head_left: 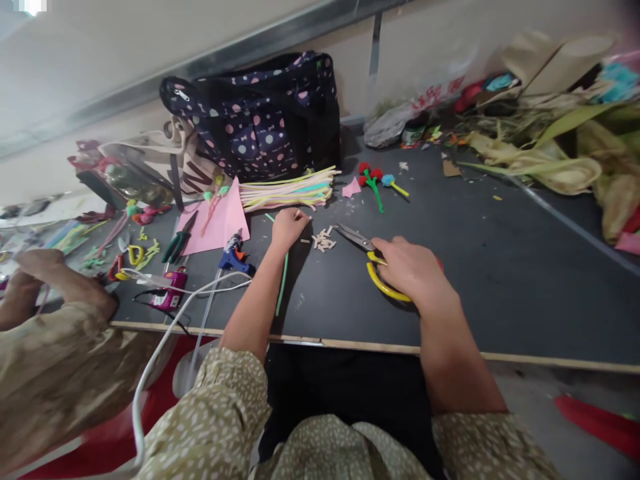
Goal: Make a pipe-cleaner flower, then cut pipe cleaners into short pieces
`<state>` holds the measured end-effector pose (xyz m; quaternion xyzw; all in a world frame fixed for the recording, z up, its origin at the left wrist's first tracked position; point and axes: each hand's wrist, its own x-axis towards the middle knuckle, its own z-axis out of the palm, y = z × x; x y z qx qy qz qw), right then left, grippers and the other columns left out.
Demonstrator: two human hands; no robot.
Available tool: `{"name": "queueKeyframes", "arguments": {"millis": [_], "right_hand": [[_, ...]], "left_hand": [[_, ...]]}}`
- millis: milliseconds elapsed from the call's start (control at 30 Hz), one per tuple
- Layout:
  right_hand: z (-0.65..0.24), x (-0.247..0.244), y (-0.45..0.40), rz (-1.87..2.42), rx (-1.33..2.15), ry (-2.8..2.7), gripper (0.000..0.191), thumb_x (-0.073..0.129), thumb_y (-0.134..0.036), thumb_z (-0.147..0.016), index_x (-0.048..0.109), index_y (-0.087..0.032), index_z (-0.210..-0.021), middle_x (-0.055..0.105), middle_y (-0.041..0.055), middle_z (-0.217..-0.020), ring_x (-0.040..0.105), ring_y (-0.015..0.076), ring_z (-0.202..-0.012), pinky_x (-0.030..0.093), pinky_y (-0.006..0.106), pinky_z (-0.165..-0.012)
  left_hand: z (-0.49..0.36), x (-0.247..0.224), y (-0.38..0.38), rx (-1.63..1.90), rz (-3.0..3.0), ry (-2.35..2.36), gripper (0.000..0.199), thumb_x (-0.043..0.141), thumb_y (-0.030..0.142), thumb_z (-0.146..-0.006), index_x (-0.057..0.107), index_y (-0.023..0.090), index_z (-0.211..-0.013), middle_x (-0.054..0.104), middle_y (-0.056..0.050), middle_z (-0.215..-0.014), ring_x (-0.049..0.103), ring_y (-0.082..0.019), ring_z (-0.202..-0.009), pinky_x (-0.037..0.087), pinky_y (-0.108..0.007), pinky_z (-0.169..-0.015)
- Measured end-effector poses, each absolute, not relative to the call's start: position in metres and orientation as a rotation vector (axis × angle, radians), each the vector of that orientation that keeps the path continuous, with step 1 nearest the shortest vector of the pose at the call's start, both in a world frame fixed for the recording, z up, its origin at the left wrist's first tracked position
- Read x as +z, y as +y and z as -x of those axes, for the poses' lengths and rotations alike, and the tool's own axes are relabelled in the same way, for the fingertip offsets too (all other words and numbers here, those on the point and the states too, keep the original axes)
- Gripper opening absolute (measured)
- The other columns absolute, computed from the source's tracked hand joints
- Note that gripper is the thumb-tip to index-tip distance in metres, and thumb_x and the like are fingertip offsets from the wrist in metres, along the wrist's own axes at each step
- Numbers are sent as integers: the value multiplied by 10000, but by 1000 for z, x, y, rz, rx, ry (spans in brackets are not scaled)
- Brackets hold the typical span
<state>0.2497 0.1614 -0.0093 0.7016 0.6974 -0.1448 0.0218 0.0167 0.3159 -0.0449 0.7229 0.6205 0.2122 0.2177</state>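
Note:
My right hand (407, 265) is wrapped round the scissors (389, 287), which have yellow grips. Their metal blades point left toward a small pile of pale cut pieces (325, 240). Just left of that pile, my left hand (290, 228) is closed with its fingertips together; whatever they pinch is too small to make out. A green pipe cleaner (283, 283) runs along the table beneath my left wrist. Beyond that hand lies a bundle of pale pipe cleaners (287, 192). A flower with red heads and a green stem (373, 187) lies farther right, beside a blue-tipped yellow stem (399, 188).
A blue glue gun (234, 257), pliers (179, 239) and pink paper (203, 233) lie to the left. A white cable (165, 340) crosses the table edge. A dotted dark bag (260, 120) stands behind. Dried husks (545, 160) fill the right back. Another person's hand (43, 263) is far left.

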Motion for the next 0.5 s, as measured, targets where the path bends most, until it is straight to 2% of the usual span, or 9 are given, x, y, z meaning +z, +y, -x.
{"name": "queueKeyframes", "arguments": {"millis": [67, 167, 300, 400, 500], "right_hand": [[-250, -8, 162, -2197, -445, 2166, 305, 508, -174, -849, 614, -230, -1129, 626, 111, -941, 647, 226, -718, 306, 281, -539], [-249, -9, 164, -2249, -393, 2138, 336, 499, -179, -847, 608, -226, -1161, 632, 116, -951, 643, 228, -725, 298, 286, -538], [-249, -15, 166, -2165, -429, 2171, 340, 502, -173, -827, 634, -226, -1135, 642, 111, -933, 630, 224, -713, 307, 292, -552], [-251, -20, 167, -2128, -509, 2259, 383, 513, -237, -840, 617, -272, -1208, 648, 89, -937, 621, 228, -749, 326, 291, -579], [-251, -20, 169, -2222, -519, 2297, 431, 518, -258, -838, 590, -305, -1261, 641, 71, -951, 608, 225, -791, 331, 287, -596]], "left_hand": [[-12, -43, 303, 619, -1876, 1500, 145, 632, 292, -722, 704, 170, -691, 641, -18, -633, 540, -150, -616, 362, -254, -600], [-9, -42, 287, 725, -1643, 1331, 176, 661, 311, -687, 710, 154, -750, 589, 15, -596, 465, -103, -552, 336, -228, -558], [-10, -41, 277, 925, -1377, 1329, 207, 662, 233, -632, 638, 176, -829, 561, 33, -646, 418, -77, -535, 292, -198, -499], [-9, -43, 279, 1011, -1116, 1239, 262, 579, 152, -605, 561, 200, -861, 599, 19, -729, 417, -71, -528, 272, -187, -475], [-6, -45, 279, 1024, -1036, 1122, 261, 522, 103, -589, 575, 179, -833, 616, -8, -760, 442, -70, -545, 295, -188, -481]]}}
